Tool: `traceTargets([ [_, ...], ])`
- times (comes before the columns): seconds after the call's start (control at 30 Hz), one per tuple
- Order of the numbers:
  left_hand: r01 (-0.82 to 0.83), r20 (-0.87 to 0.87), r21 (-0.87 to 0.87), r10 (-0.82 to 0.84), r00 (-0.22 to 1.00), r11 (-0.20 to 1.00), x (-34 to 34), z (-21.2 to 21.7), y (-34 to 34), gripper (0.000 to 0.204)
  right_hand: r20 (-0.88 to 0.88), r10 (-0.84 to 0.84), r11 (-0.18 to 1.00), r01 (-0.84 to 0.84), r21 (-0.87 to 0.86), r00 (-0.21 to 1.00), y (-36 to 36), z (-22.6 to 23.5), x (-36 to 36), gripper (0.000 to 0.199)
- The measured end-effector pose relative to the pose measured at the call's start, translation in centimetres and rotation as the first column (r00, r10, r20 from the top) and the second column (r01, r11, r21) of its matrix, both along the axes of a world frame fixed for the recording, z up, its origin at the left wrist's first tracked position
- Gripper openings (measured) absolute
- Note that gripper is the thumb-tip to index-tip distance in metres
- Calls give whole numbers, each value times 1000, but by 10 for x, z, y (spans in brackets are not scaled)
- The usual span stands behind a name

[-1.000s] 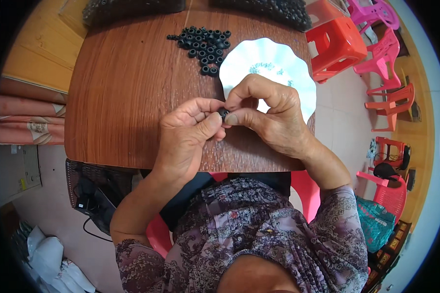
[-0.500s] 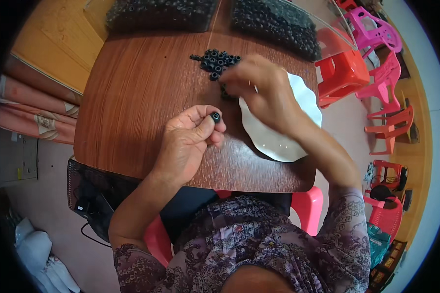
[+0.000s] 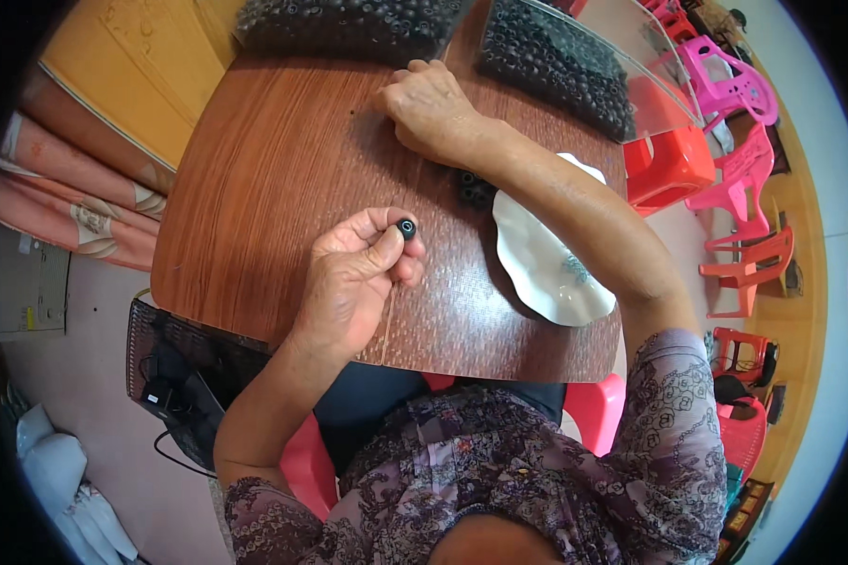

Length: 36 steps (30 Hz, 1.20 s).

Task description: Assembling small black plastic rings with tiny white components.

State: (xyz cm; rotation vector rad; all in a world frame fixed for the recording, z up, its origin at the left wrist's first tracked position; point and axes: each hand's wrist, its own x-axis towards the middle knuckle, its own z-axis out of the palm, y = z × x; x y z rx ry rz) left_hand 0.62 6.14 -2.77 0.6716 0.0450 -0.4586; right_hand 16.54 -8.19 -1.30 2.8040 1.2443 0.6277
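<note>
Black ring (image 3: 406, 227) pinched at left hand (image 3: 353, 282) fingertips; right hand (image 3: 431, 104) curled near bagged rings (image 3: 349, 24), contents unclear. Risk: loose pinch drops ring off table (image 3: 283, 169).

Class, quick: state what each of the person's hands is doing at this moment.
Left hand: closed, pinching a small black ring between thumb and fingers.
Right hand: knuckles up on the wooden table; whether it holds anything cannot be told.
</note>
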Motion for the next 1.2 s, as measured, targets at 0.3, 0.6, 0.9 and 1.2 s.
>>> traceTargets([
  [0.3, -5, 20, -67, 6, 1000, 998, 0, -4, -3, 15, -385, 109, 866, 103, 489, 916, -25, 39, -74, 10],
  [0.6, 103, 36, -91, -100, 994, 990, -9, 16, -36, 18, -657, 443, 491, 447, 747, 610, -76, 57, -151, 13],
  [0.9, 101, 68, -27, -99, 993, 994, -24, 27, -64, 26, -311, 246, 634, 91, 768, 918, -95, 50, -176, 15],
  [1.2, 39, 118, 85, -49, 992, 996, -32, 26, -78, 23, -328, 224, 613, 129, 779, 918, -105, 54, -185, 19],
])
